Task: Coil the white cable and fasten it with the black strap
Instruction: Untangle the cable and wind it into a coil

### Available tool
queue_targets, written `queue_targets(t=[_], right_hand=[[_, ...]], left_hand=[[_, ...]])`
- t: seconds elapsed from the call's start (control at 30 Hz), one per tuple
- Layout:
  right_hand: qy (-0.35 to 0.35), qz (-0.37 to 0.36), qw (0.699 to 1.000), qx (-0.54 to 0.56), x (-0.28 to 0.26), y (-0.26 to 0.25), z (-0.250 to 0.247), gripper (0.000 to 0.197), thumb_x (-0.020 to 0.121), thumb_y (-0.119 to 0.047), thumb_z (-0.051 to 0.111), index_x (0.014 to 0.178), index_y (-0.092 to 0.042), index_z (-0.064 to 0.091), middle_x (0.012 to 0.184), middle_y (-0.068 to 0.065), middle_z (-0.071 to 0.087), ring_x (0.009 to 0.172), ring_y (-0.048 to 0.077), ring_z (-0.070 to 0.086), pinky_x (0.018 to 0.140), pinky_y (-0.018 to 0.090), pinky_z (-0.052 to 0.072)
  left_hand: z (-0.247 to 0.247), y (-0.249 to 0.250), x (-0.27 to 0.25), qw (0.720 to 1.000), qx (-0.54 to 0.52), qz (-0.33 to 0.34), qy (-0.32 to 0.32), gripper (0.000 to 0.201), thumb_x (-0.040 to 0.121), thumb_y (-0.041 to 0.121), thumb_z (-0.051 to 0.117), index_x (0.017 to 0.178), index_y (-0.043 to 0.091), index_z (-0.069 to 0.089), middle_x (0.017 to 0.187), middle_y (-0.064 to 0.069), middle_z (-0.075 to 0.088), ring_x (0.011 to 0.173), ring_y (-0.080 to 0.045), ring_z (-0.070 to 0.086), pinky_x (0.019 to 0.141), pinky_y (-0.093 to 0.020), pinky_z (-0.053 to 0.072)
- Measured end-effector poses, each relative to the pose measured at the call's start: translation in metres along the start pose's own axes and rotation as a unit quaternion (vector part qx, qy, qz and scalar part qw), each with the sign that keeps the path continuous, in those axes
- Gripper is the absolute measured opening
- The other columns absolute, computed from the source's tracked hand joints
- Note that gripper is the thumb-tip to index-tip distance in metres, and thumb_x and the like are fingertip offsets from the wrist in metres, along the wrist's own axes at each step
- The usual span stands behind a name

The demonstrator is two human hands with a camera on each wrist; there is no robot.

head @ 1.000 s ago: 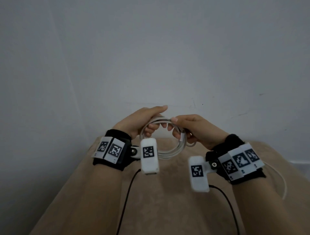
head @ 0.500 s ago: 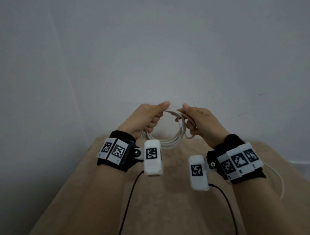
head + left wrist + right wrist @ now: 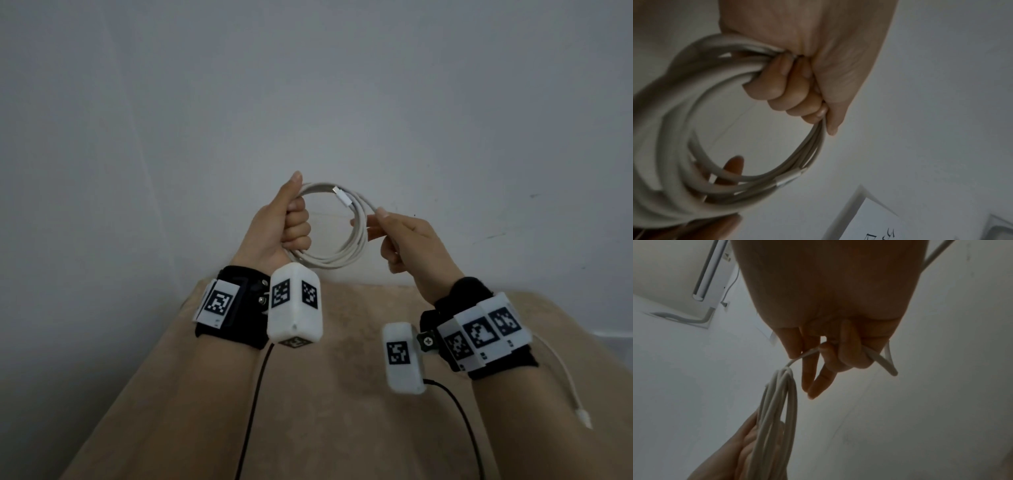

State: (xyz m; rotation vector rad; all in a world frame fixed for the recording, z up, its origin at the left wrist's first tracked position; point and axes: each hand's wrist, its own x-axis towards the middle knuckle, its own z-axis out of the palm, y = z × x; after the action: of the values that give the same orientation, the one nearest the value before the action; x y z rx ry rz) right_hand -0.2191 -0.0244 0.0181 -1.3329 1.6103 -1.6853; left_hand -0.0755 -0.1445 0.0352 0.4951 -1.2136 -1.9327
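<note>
left hand [image 3: 287, 226] fists the white cable [image 3: 337, 251] coil while right hand [image 3: 407, 240] pinches the loose strand, which wants steady tension for even loops

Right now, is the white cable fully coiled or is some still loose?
Partly coiled: the left hand grips the loops of the white cable, and the right hand pinches a loose tail.

**Surfaces and finishes**

The round white rubbery cable [image 3: 346, 240] has a smooth, matt sheath; its slim plug [image 3: 342, 198] ends in a shiny metal tip. Below the cable, the beige cloth cover [image 3: 325, 428] looks soft and faintly napped. The black fabric wristbands [image 3: 236, 329] carry matt white plastic boxes [image 3: 294, 305]. Behind the cable, the pale painted wall [image 3: 308, 85] is matt and lightly scuffed.
</note>
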Motion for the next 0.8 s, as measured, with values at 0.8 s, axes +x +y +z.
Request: queue_targets(t=[0.8], right_hand=[[-0.036, 0.018, 0.999, 0.029, 0.002, 0.004, 0.022, 0.025, 0.102, -0.025, 0.034, 0.082, -0.016, 0.047, 0.060, -0.005, 0.054, 0.043, 0.005, 0.034, 0.044, 0.020, 0.027]], left_hand=[[0.000, -0.004, 0.002, 0.995, -0.008, -0.088, -0.038, 0.044, 0.094, 0.045, 0.047, 0.060, 0.017, 0.040, 0.036, 0.008, 0.027, 0.030, -0.006, 0.027, 0.035, -0.016, 0.026]])
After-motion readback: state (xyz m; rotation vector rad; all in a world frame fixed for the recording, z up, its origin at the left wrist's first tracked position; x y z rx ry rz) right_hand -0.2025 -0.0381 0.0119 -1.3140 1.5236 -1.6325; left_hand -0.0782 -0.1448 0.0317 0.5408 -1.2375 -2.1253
